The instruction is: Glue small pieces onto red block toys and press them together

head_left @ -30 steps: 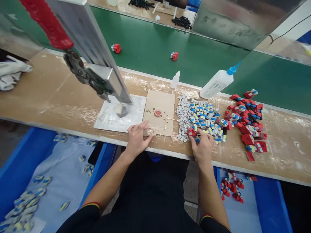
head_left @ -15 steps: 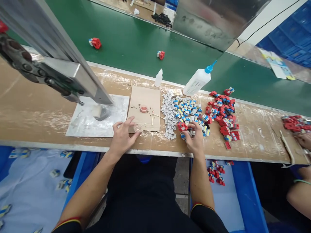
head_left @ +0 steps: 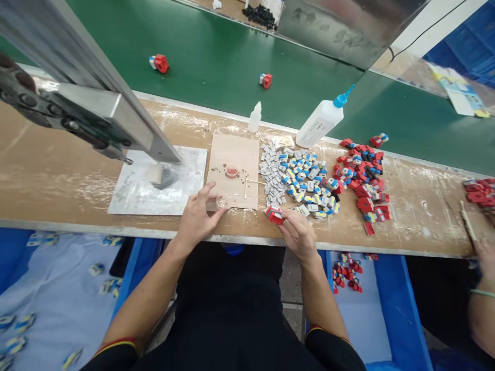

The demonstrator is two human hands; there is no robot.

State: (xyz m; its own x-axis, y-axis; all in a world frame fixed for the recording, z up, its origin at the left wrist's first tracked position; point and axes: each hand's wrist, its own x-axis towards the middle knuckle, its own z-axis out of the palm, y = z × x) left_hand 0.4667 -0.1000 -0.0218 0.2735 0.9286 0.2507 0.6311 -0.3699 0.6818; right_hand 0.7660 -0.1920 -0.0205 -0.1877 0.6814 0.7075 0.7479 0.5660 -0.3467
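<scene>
My left hand (head_left: 198,212) has its thumb and fingers closed around a small clear cup (head_left: 220,203) at the front edge of a cardboard sheet (head_left: 232,147). A cotton swab (head_left: 232,197) leans in this cup. My right hand (head_left: 299,234) pinches a red toy-like part (head_left: 274,214) with a grey strip, held just above the bench front. Behind it lie a heap of small grey pieces (head_left: 273,172) and a heap of white, blue and yellow blocks (head_left: 305,178). On the cardboard are a small dish of red liquid (head_left: 232,171) and more swabs (head_left: 246,188).
A metal press (head_left: 147,134) stands at left over a white plate (head_left: 119,198). A dropper bottle (head_left: 254,119) and a large blue-tipped bottle (head_left: 319,124) stand behind. Red assembled parts (head_left: 365,190) are piled at right. Blue bins (head_left: 410,314) sit below. A co-worker's hand (head_left: 485,252) is far right.
My right hand has moved left and toward me with the red part, away from the block heap. My left hand stays at the cup. The view has shifted slightly.
</scene>
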